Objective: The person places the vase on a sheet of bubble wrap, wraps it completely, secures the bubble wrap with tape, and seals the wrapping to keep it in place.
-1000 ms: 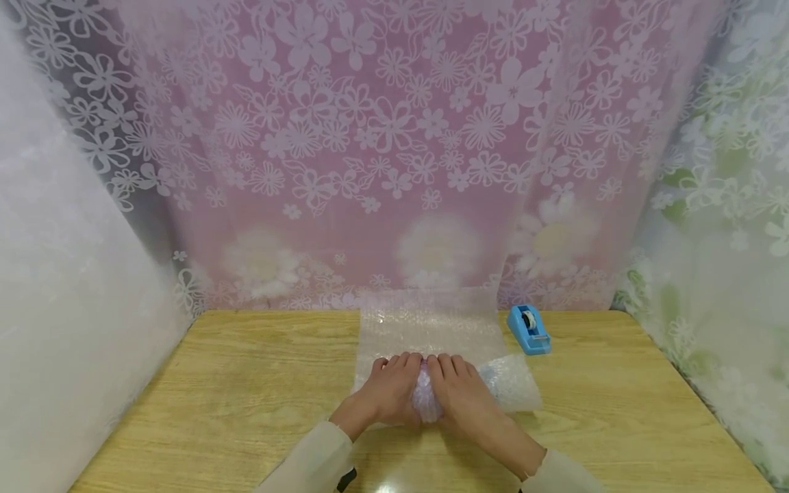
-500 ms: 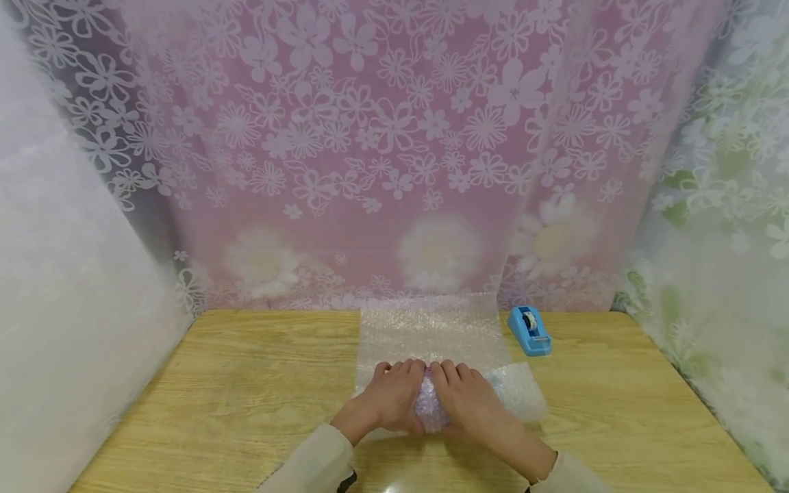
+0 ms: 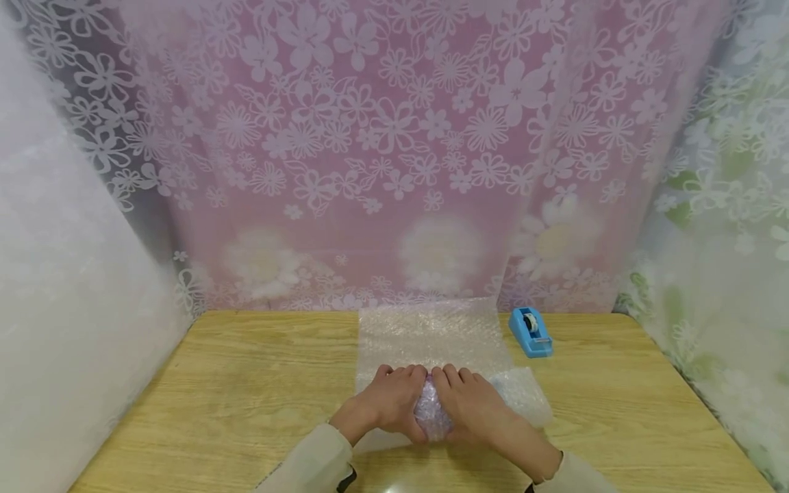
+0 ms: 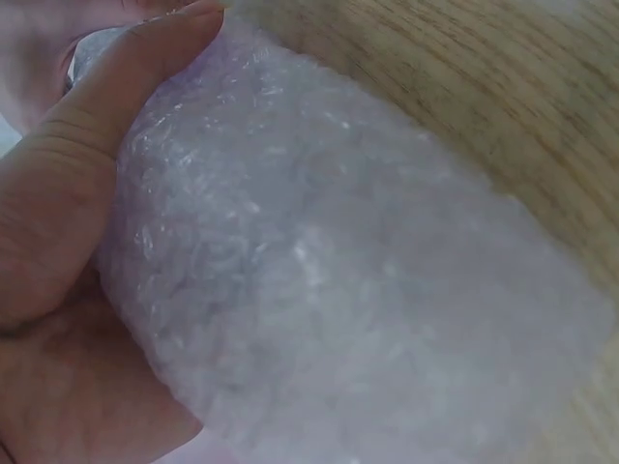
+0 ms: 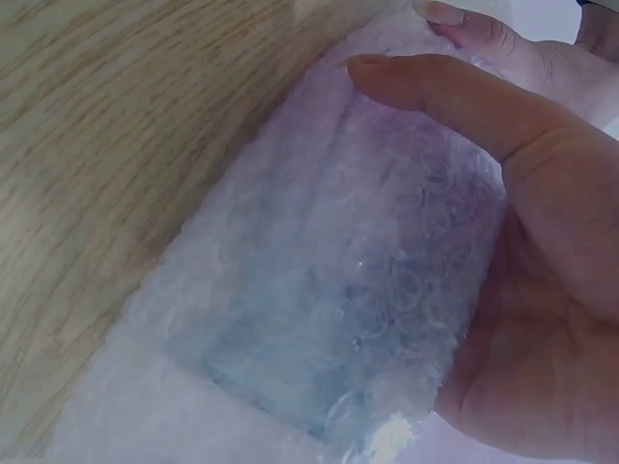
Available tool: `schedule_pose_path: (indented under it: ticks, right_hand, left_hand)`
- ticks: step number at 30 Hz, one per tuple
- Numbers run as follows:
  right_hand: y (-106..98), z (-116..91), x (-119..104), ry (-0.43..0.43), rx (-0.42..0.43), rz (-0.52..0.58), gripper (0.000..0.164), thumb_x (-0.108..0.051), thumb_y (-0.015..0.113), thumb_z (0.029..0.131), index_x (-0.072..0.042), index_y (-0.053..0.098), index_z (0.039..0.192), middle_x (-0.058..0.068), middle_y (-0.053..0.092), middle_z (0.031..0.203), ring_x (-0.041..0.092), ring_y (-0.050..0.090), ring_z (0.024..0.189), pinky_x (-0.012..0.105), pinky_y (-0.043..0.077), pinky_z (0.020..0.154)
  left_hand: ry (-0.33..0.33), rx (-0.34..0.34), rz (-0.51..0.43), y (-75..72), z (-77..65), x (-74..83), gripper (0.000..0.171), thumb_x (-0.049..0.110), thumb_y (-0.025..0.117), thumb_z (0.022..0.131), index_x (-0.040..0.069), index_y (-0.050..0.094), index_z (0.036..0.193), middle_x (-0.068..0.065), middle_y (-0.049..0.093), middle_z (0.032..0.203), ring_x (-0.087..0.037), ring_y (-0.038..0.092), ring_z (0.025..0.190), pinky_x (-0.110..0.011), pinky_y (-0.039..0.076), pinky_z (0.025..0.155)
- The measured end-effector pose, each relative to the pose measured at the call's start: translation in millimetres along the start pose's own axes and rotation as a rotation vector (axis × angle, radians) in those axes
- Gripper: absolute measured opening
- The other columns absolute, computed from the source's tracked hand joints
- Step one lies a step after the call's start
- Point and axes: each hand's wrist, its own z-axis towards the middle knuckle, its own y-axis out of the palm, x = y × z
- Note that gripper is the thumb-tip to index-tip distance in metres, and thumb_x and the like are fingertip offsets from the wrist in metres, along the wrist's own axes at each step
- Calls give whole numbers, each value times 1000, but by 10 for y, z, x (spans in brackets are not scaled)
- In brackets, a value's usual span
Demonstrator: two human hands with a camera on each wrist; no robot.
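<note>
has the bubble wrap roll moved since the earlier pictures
Yes, toward the person: in the head view, the bubble wrap roll now lies farther from the far edge of the table than before.

Head cam: high up, facing forward and down, wide on table (image 3: pixel 265 376) and curtain (image 3: pixel 370 137). Wrist cams: very close on bubble-wrapped roll (image 3: pixel 433 414), left cam from its left, right from its right (left a bit blurred), both facing inward. Both share roll plus some tabletop.
</note>
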Motion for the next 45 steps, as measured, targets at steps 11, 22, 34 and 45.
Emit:
schedule_pose_path:
  ticks: [11, 22, 34, 45]
  right_hand:
    - [42, 119, -17, 60, -9, 0, 90, -59, 80, 62, 2, 48, 119, 15, 54, 99, 30, 55, 86, 41, 50, 75]
    - [-55, 193, -15, 96, -82, 76, 87, -50, 87, 57, 2, 49, 116, 12, 52, 92, 29, 55, 80, 42, 50, 72]
    - [-89, 245, 20, 114, -175, 107, 67, -34, 86, 56, -3, 49, 103, 6, 43, 83, 22, 47, 71, 38, 45, 65]
    - [-132, 286, 48, 154, -245, 181, 70, -33, 90, 53, -4, 49, 102, 5, 45, 84, 23, 49, 72, 39, 47, 65]
  left_hand:
    - [-34, -34, 17, -21, 27, -85, 100, 63, 81, 58, 14, 42, 136, 6, 53, 125, -16, 48, 109, -45, 34, 96]
    - [-42, 160, 488, -107, 4, -39, 134, 89, 63, 45, 12, 30, 149, -1, 51, 129, -22, 47, 117, -46, 31, 102]
    - [-7, 460, 649, 32, -191, 202, 50, 41, 71, 83, 9, 58, 118, -1, 58, 104, -16, 55, 96, -35, 44, 89]
    - [-71, 378, 503, 140, -165, 276, 96, 65, 78, 58, 1, 51, 125, -7, 58, 108, -20, 56, 101, -38, 42, 94]
